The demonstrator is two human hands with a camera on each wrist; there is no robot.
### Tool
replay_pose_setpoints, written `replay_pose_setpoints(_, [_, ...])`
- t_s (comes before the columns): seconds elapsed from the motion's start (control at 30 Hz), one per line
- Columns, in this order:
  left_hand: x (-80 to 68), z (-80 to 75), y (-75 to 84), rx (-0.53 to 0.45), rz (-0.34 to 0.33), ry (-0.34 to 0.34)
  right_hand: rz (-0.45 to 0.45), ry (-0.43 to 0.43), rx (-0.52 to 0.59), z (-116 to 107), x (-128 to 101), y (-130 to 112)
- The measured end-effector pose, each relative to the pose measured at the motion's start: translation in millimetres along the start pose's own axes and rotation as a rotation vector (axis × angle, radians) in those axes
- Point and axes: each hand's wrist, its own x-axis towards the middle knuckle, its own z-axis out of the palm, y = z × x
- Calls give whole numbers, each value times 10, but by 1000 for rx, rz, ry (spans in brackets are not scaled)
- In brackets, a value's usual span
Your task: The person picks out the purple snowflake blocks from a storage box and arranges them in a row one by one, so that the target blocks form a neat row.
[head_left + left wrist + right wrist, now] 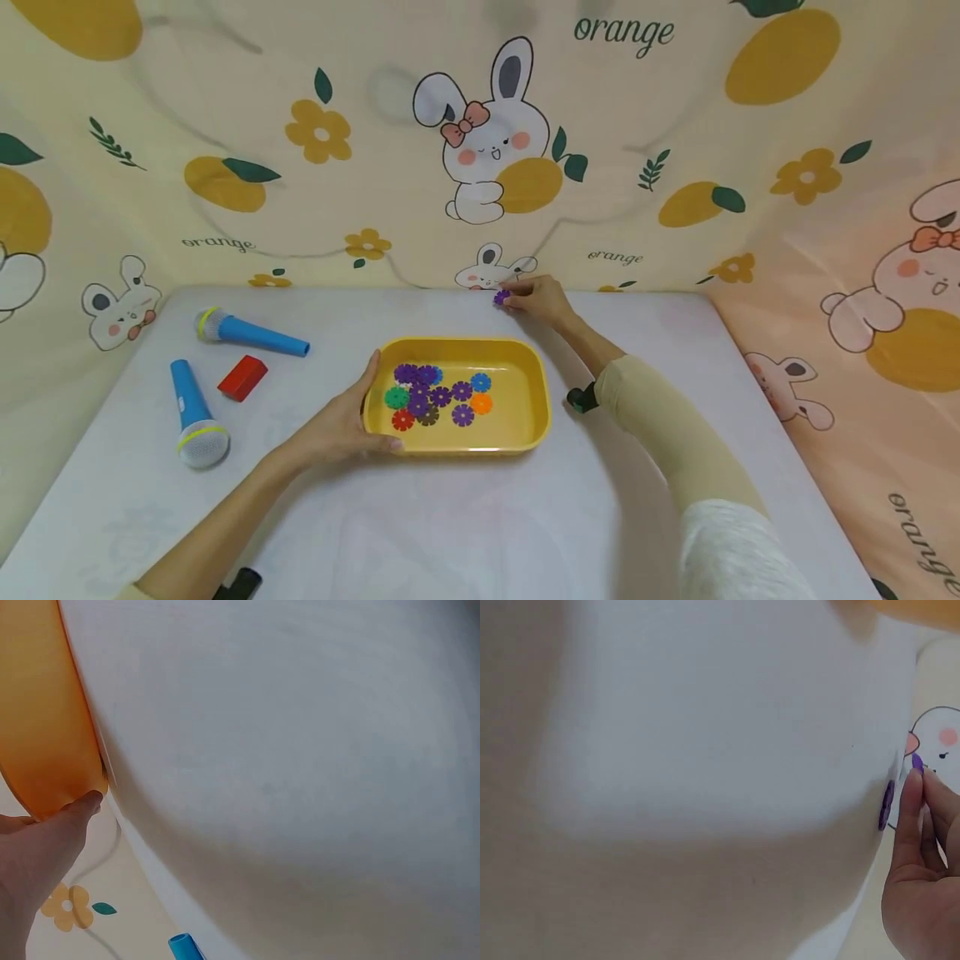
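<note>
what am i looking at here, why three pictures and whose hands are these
There is no machine here: a person works with two bare hands and wears three cameras. The big picture comes from a camera on the head, looking down at a white table. The other two come from cameras on the wrists, so they show blurry close-ups.

The left hand grips the left edge of a yellow tray, which holds small flower-shaped plastic pieces in purple, green, red, blue and orange. The left wrist view shows a fingertip against the tray's wall.

The right hand reaches to the far edge of the table and pinches a purple piece; the right wrist view shows another purple piece lying beside it.

To the left lie two blue toy microphones and a red block.
</note>
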Motion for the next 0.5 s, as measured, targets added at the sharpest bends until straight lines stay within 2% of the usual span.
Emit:
replay_pose_setpoints(0.17, [-6,12,5,-14,0,-6,63,-40,38,27,-6,1])
replay_pose_setpoints(0.5, [-6,4,9,-19,0,-1,59,-47,-60,48,34,-14])
